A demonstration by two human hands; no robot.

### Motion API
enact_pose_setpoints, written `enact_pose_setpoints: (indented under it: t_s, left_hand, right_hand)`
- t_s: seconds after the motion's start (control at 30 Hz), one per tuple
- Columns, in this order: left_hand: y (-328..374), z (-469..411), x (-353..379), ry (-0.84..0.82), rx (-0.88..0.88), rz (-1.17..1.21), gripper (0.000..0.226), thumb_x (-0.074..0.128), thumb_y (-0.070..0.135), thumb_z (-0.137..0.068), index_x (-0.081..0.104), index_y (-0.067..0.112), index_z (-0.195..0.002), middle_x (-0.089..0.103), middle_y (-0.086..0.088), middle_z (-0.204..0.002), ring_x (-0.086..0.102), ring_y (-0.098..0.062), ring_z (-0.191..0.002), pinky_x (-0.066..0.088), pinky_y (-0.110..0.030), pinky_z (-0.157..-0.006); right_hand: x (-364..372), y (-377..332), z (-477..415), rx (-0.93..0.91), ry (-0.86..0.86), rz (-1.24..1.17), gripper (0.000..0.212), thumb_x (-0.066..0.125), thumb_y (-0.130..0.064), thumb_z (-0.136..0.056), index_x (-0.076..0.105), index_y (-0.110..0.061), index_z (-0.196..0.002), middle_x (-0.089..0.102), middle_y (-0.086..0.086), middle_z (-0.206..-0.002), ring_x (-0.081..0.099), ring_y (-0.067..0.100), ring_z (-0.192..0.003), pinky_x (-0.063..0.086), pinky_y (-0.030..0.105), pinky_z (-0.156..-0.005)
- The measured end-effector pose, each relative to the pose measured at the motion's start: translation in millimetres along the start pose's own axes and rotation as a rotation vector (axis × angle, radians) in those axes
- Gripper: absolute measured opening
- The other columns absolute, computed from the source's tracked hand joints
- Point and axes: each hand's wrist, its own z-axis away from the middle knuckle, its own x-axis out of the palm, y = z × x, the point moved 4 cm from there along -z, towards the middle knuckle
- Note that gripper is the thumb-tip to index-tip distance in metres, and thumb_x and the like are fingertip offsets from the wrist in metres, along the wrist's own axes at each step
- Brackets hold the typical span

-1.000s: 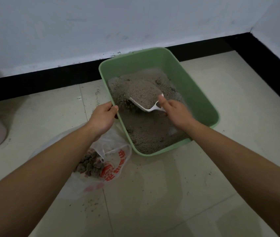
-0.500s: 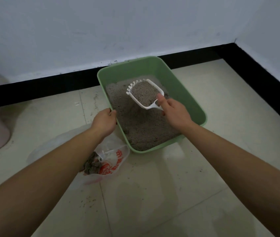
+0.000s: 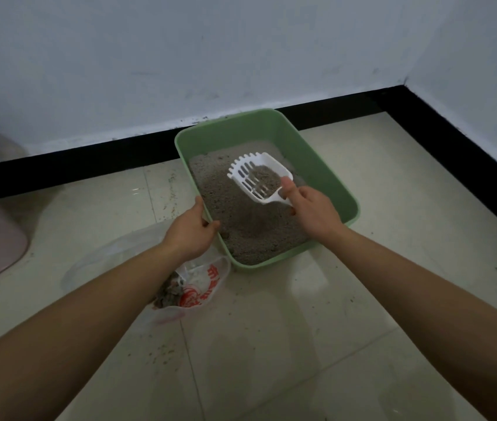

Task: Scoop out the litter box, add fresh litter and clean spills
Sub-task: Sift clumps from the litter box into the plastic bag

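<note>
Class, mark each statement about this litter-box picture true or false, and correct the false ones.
1. The right hand holds a white scoop over the green litter box. True.
2. A plastic bag holding clumps lies on the floor beside the box. True.
3. The left hand holds that bag. False: it grips the box's near-left rim.
4. The scoop is empty. False: grey litter sits in it.
</note>
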Motion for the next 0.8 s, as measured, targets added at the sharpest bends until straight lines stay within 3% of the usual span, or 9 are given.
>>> enact_pose_setpoints:
  t_s: [0.27, 0.43, 0.8]
  left_hand:
    - [-1.5, -4.2, 1.5, -0.027, -0.007, -0.006, 0.078, 0.049, 0.035, -0.101, -0.002, 0.012, -0.156, 0.068, -0.011, -0.118, 0.061, -0.030, -0.109, 0.049, -0.035, -0.087]
    - [-4.7, -6.9, 3.5, -0.030, -0.010, 0.001, 0.078, 0.049, 0.037, -0.100, -0.001, 0.014, -0.156, 0.069, -0.010, -0.115, 0.061, -0.028, -0.109, 0.049, -0.036, -0.090]
    - [-13.6, -10.9, 6.1, -0.041, -0.025, -0.004, 0.078, 0.046, 0.043, -0.100, -0.004, 0.021, -0.156, 0.061, -0.013, -0.131, 0.058, -0.030, -0.117, 0.047, -0.036, -0.095]
  right_hand:
    - [-0.6, 4.8, 6.3, -0.008, -0.047, 0.104, 0.079, 0.021, -0.082, -0.084, 0.068, -0.020, -0.099, 0.067, 0.003, -0.085, 0.065, 0.023, -0.081, 0.051, 0.038, -0.078]
    - [-6.5, 8.5, 6.7, -0.019, -0.028, 0.180, 0.071, 0.021, -0.082, -0.086, 0.061, -0.022, -0.085, 0.066, 0.000, -0.081, 0.063, 0.020, -0.075, 0.050, 0.037, -0.074]
    - [-6.0, 18.0, 8.1, -0.018, -0.040, 0.246, 0.073, 0.022, -0.084, -0.084, 0.060, -0.022, -0.084, 0.065, -0.002, -0.077, 0.062, 0.019, -0.072, 0.050, 0.035, -0.070]
